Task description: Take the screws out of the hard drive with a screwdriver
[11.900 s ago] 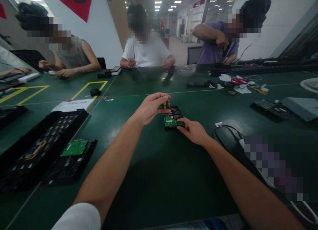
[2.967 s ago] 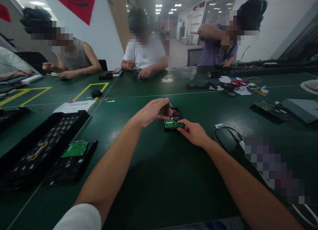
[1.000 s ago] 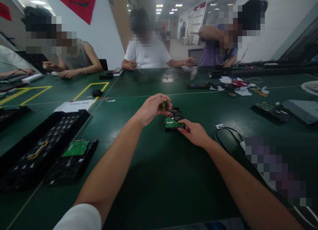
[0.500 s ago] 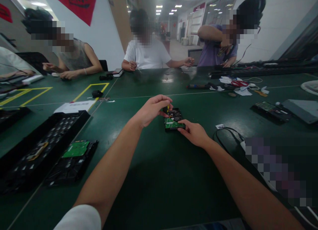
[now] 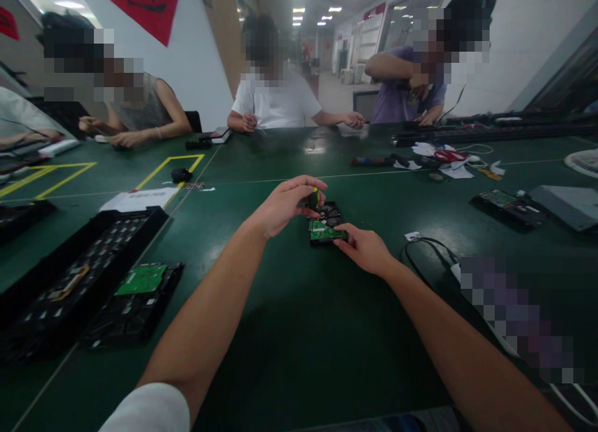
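A black hard drive with a green circuit board (image 5: 322,231) lies on the green table in front of me. My left hand (image 5: 290,206) is closed around a small black-and-yellow screwdriver (image 5: 314,198), held upright over the drive's far left part. Its tip is too small to make out. My right hand (image 5: 367,250) pinches the near right edge of the drive between thumb and fingers. To the left lies another hard drive (image 5: 135,304), green board up, beside a long black tray (image 5: 154,217).
Further right are another drive (image 5: 507,208), a grey box (image 5: 567,205) and a black cable (image 5: 432,240). Paper scraps and red-handled scissors (image 5: 451,155) lie beyond. A dark tool (image 5: 371,161) rests near the middle. Several people sit across the table (image 5: 299,332).
My left hand has turned slightly around the screwdriver, and more of its dark handle shows. The right hand and the drive keep their places; the view has shifted a little.
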Demonstrator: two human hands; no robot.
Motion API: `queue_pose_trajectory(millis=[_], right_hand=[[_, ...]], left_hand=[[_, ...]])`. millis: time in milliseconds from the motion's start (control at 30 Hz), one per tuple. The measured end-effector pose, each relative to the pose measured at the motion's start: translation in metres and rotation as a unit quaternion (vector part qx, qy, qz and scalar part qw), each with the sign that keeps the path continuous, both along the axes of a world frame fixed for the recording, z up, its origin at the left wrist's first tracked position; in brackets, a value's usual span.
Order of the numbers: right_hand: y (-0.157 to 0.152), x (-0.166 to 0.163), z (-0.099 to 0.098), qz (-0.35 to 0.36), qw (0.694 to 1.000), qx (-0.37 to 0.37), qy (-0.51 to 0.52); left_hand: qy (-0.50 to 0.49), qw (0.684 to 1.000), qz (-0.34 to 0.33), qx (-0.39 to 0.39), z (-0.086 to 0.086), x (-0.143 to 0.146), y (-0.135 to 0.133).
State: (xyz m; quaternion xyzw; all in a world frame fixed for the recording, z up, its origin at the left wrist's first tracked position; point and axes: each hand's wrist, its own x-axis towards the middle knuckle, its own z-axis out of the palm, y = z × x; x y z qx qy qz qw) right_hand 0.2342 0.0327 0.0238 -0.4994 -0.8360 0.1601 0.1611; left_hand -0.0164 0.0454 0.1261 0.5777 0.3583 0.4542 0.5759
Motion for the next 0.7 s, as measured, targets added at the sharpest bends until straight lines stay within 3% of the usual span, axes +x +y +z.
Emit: queue_pose_trajectory(millis=[133, 433, 700], right_hand=[[-0.0004, 0.0002, 0.0011, 0.0, 1.0, 0.0, -0.003], [0.0, -0.0012, -0.0018, -0.003, 1.0, 0.003, 0.006], [0.0, -0.0009, -0.0012, -0.008, 1.0, 0.002, 0.006]], left_hand=[[-0.035, 0.999, -0.02, -0.013, -0.0021, 0.0013, 0.0008], [-0.008, 1.0, -0.015, 0.013, -0.0036, 0.0009, 0.0004], [0.024, 0.999, 0.023, 0.027, -0.0031, -0.0017, 0.0011]])
